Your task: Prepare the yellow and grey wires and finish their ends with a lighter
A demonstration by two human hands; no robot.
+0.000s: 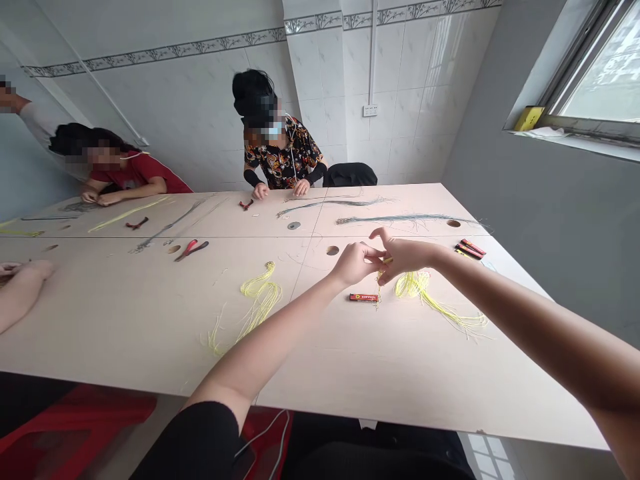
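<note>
Left hand [356, 264] and right hand [407, 257] bare, forearms bare, black left sleeve [200, 440]

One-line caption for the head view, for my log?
Left hand and right hand pinch a yellow wire above the table, beside a red box.

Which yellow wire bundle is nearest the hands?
The right bundle, directly under the right hand, beside the red box. The left bundle lies apart, well to the left.

Red pliers [191, 249], grey wire bundles [410, 218], black chair [350, 175]
</note>
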